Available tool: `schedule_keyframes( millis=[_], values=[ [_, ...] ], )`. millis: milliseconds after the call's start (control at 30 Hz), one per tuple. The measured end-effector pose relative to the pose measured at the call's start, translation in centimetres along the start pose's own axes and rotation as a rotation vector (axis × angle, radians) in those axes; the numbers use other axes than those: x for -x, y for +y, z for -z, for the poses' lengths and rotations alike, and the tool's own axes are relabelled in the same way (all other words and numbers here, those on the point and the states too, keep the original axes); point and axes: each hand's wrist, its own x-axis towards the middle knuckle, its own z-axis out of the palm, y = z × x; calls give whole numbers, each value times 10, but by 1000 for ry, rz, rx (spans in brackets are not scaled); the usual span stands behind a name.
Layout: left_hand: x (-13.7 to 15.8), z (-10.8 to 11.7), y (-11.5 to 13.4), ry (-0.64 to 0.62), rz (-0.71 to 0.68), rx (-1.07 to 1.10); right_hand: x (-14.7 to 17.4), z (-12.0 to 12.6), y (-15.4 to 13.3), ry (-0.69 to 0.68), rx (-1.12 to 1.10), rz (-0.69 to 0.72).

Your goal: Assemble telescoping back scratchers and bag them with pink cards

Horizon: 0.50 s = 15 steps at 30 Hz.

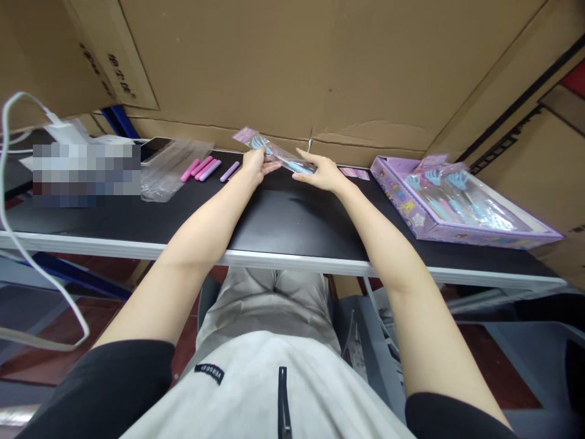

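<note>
Above the back of the black table (283,222), a blue claw-headed back scratcher (299,167) lies slantwise in a clear plastic sleeve with a purple printed top. My left hand (256,166) pinches the sleeve just below the claw, some fingers stretched out beneath. At the other end, my right hand (325,173) has thumb and fingers around the handle. To the right, a purple printed display box (411,222) holds several similar bagged scratchers (457,195). Several pink and purple handle-like tubes (205,169) rest left of my left hand.
Clear plastic sleeves (171,167) lie at the left, near a blurred-out patch. A white cable (9,213) loops over the table's left edge. A small pink card (354,173) sits by my right hand. Cardboard walls (274,67) rise behind the table.
</note>
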Motion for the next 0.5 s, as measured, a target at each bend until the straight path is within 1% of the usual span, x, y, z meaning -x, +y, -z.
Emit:
schedule_keyframes(
  millis=[133,233,300,367,400,433,500],
  values=[
    [2,-4,-3,-50,-10,-19,0,1,-7,-6,-103,8],
    [4,-6,-3,-73,4,-1,-1,6,-10,4,-141,-41],
    [6,-6,-2,-106,23,-6,-3,16,-13,-15,-163,-74],
    [8,-4,-1,-160,35,-43,-1,35,-19,-46,-152,-126],
    [9,-3,0,-186,38,-72,1,47,-23,-58,-126,-163],
    [10,-2,0,-208,39,-106,5,63,-28,-67,-83,-210],
    [10,1,0,-235,40,-184,18,100,-37,-78,32,-259]
  ],
)
